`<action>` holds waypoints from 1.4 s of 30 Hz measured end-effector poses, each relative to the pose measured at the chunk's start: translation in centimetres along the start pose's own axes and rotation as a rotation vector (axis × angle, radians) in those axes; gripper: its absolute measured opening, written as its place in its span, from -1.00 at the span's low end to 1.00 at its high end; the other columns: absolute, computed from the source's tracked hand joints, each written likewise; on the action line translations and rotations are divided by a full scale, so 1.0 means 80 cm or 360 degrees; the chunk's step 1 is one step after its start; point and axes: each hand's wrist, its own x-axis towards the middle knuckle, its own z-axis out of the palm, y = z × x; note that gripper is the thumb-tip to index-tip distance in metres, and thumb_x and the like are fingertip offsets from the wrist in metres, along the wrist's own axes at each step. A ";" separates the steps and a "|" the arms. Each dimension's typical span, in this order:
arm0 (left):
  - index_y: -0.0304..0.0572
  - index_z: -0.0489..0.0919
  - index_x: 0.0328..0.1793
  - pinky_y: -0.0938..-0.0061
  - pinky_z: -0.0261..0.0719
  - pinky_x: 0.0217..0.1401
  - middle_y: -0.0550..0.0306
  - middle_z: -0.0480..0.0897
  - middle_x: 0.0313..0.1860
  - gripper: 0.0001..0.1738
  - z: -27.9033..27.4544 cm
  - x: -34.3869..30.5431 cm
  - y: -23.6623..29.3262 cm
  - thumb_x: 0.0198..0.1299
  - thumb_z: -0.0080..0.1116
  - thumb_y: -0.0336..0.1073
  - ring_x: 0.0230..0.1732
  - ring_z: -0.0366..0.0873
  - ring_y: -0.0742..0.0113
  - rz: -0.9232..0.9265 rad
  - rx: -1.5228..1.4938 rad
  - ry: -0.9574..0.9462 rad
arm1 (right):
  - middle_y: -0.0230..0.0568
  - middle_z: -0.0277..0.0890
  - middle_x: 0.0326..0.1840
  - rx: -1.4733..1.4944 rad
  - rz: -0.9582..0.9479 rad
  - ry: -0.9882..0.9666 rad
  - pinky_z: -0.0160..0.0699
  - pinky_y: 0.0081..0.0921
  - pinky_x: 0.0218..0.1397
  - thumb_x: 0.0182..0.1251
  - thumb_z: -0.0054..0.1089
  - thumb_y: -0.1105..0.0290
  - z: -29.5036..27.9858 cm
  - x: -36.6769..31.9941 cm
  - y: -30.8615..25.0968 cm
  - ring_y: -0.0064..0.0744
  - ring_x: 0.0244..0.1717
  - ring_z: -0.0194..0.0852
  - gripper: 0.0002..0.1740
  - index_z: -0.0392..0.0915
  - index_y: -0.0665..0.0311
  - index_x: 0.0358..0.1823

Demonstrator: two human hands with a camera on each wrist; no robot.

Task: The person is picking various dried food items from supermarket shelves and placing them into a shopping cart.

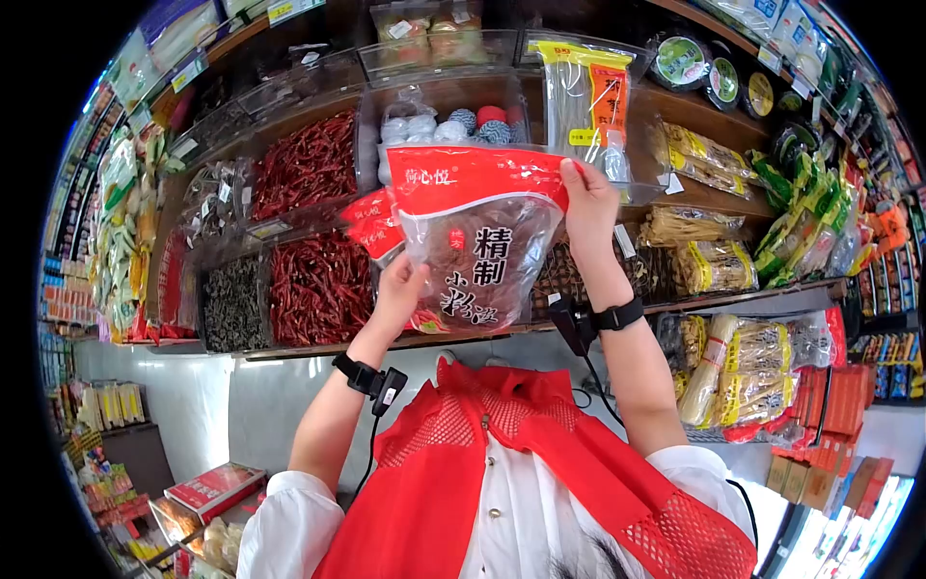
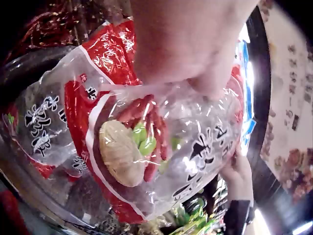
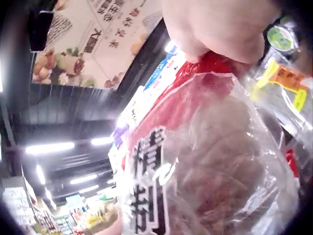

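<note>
A clear plastic food bag [image 1: 477, 227] with a red top band and black lettering is held up in front of the shelf. My right hand [image 1: 590, 207] pinches its upper right corner, thumb on the front. Lower down, my left hand [image 1: 399, 289] grips the bag's left edge. In the left wrist view, that hand [image 2: 188, 49] is over the bag's [image 2: 166, 152] edge, beside a printed food picture. The right wrist view has the right hand [image 3: 220, 29] on the red band, with pale brown contents below. Similar red-topped bags [image 1: 374, 224] stand just behind at the left.
Divided shelf bins hold dried red chilies [image 1: 313, 289], a dark dried food [image 1: 234, 304] and wrapped balls [image 1: 424, 127]. A yellow-topped noodle bag [image 1: 584, 96] stands behind to the right. Bundled yellow packs [image 1: 714, 265] lie farther right, above a basket of more packs [image 1: 757, 372].
</note>
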 end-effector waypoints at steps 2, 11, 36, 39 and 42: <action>-0.25 0.42 -0.09 0.75 0.28 -0.49 0.39 0.43 -0.54 -0.82 -0.007 -0.005 -0.005 0.27 -0.12 -0.35 -0.53 0.32 0.67 0.0225 0.0182 0.0438 | -0.36 0.48 -0.47 -0.0217 -0.0222 0.0113 0.34 -0.64 -0.37 0.28 0.03 0.30 -0.007 -0.002 -0.014 -0.66 -0.46 0.32 -0.72 0.52 0.43 -0.34; -0.23 0.20 0.24 0.37 0.32 0.15 -0.02 0.38 0.16 -0.36 0.023 -0.040 0.060 0.12 0.08 -0.06 0.15 0.36 0.21 0.0651 -0.0006 -0.0145 | -0.17 0.52 -0.48 -0.0614 -0.0781 -0.0465 0.42 -0.64 -0.33 0.16 0.09 0.49 0.007 -0.042 -0.071 -0.51 -0.47 0.47 -0.89 0.52 0.39 -0.35; -0.17 0.54 -0.25 0.39 0.44 -0.43 -0.06 0.53 -0.48 -0.84 0.179 0.003 0.270 0.13 0.01 -0.29 -0.45 0.52 0.02 0.1341 0.1784 0.0230 | -0.16 0.43 0.00 -0.0782 0.0073 -0.1257 0.27 -0.41 0.14 -0.02 0.27 0.46 -0.175 -0.045 0.023 -0.36 0.04 0.35 -0.40 0.29 0.37 0.11; -0.26 0.53 -0.24 0.49 0.41 -0.45 -0.06 0.54 -0.49 -0.84 0.166 -0.007 0.294 0.13 0.03 -0.34 -0.53 0.50 0.15 0.1401 0.1754 0.0276 | -0.19 0.42 0.01 -0.0531 -0.0029 -0.1304 0.24 -0.38 0.18 -0.02 0.28 0.47 -0.148 -0.072 0.050 -0.33 0.04 0.34 -0.39 0.27 0.37 0.12; -0.33 0.51 -0.22 0.57 0.37 -0.43 -0.05 0.52 -0.52 -0.82 0.160 -0.023 0.312 0.13 0.03 -0.35 -0.55 0.43 0.40 0.1316 0.1738 0.0328 | -0.15 0.51 -0.21 -0.0564 0.0066 -0.1217 0.39 -0.55 -0.19 0.00 0.28 0.43 -0.127 -0.079 0.044 -0.52 -0.28 0.41 -0.51 0.36 0.36 -0.01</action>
